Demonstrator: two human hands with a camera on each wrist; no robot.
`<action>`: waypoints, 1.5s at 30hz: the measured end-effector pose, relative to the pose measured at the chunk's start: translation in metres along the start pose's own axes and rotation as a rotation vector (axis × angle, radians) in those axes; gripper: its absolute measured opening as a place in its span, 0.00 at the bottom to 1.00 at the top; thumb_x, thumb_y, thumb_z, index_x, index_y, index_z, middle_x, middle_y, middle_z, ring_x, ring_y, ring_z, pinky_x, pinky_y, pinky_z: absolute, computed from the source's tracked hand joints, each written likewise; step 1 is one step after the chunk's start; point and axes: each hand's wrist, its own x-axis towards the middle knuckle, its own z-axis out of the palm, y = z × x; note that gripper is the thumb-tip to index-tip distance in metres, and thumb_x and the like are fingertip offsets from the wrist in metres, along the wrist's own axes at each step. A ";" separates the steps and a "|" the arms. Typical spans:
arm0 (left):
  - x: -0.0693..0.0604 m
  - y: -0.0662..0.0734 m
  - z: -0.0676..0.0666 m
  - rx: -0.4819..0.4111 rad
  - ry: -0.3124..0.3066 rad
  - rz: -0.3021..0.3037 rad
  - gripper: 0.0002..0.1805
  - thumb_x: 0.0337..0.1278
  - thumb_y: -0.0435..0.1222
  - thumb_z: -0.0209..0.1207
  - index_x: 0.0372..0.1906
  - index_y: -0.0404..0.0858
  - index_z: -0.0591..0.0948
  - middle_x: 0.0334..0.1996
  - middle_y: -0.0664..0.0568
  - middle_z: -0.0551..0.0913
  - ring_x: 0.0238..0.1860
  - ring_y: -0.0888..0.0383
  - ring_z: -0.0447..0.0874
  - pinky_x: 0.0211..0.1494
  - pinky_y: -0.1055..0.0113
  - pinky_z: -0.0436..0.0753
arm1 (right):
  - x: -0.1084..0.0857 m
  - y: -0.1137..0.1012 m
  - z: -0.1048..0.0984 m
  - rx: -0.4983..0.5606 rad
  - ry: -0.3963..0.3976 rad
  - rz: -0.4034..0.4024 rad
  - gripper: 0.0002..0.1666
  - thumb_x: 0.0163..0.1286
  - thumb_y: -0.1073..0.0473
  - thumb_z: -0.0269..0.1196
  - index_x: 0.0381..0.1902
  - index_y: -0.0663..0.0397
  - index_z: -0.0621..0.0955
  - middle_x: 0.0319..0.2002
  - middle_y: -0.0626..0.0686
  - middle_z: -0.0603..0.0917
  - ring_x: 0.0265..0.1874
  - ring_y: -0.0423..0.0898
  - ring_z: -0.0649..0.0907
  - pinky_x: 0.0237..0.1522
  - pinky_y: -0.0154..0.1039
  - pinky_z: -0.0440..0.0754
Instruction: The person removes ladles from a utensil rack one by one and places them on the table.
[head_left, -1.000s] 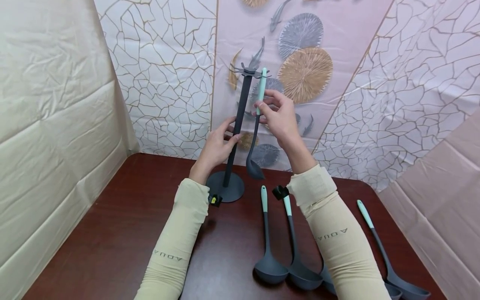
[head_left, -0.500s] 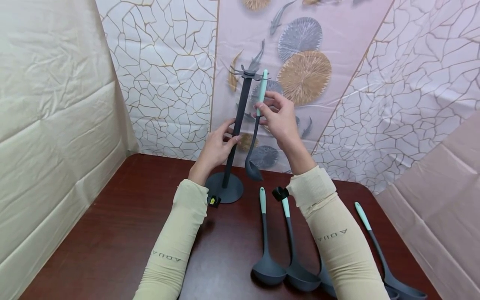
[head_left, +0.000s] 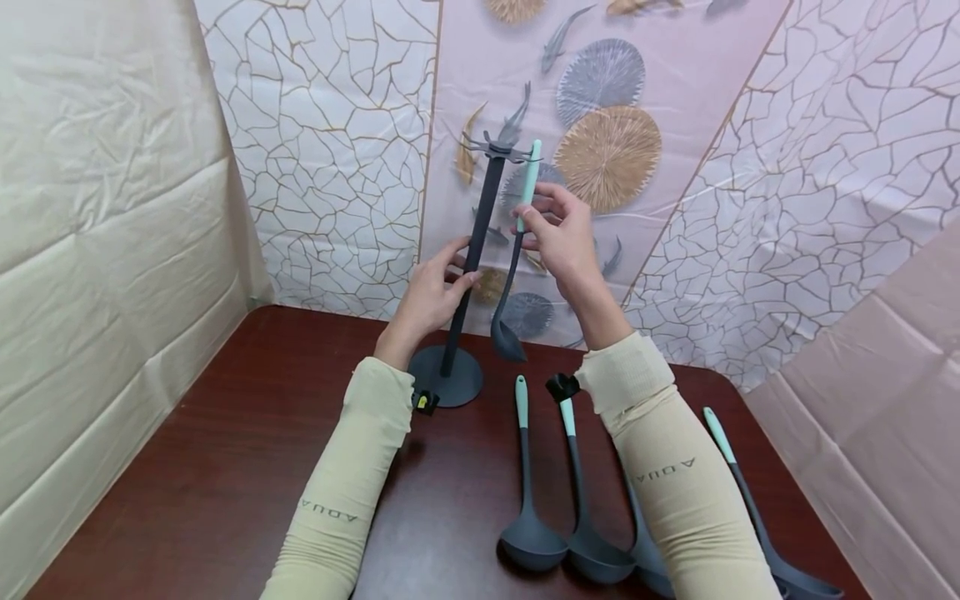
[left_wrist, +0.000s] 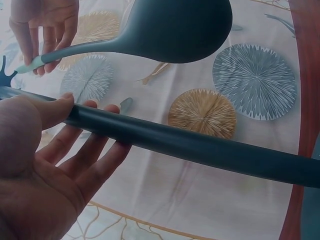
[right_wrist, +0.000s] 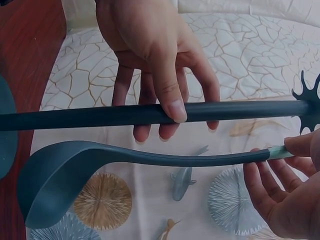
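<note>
My left hand (head_left: 430, 292) grips the dark pole of a utensil stand (head_left: 480, 225), thumb on one side and fingers behind, as the left wrist view also shows. The stand has a round base on the table and a ring of hooks at its top. In my right hand (head_left: 562, 229) a ladle (head_left: 528, 183) is pinched by its mint-green handle, bowl down. The handle's top end is level with the hooks on the stand's right side; whether it is threaded on one cannot be told. In the right wrist view the ladle's dark bowl (right_wrist: 55, 185) hangs apart from the pole.
Several more utensils lie on the dark red table (head_left: 225, 450): a ladle (head_left: 532, 537) in front, another ladle (head_left: 600, 554) beside it, and one at the far right (head_left: 750, 492). My right sleeve (head_left: 675, 467) partly covers others. A patterned cloth backdrop (head_left: 345, 167) stands behind the table.
The ladle's handle end has shifted slightly to the right, away from the pole, in my right hand. My left hand keeps its grip on the stand. The view has shifted a little.
</note>
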 end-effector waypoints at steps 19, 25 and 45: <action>0.000 -0.003 -0.003 0.024 0.009 0.054 0.31 0.77 0.38 0.63 0.79 0.45 0.70 0.47 0.48 0.86 0.46 0.51 0.91 0.46 0.54 0.88 | -0.002 0.000 -0.005 -0.003 0.045 -0.026 0.20 0.78 0.64 0.65 0.64 0.61 0.80 0.44 0.55 0.86 0.45 0.58 0.88 0.42 0.46 0.91; 0.000 -0.004 -0.004 0.027 0.018 0.068 0.31 0.76 0.36 0.64 0.79 0.44 0.71 0.45 0.49 0.85 0.45 0.52 0.91 0.44 0.54 0.87 | -0.009 0.005 -0.006 -0.045 0.029 -0.034 0.22 0.78 0.61 0.67 0.65 0.59 0.79 0.45 0.55 0.85 0.44 0.57 0.89 0.41 0.46 0.91; -0.001 -0.007 -0.020 -0.032 0.001 0.018 0.30 0.78 0.39 0.62 0.79 0.46 0.69 0.47 0.48 0.84 0.45 0.52 0.90 0.46 0.53 0.87 | -0.036 0.026 -0.001 -0.071 -0.056 0.020 0.28 0.76 0.61 0.68 0.70 0.56 0.74 0.43 0.57 0.82 0.38 0.53 0.88 0.38 0.48 0.91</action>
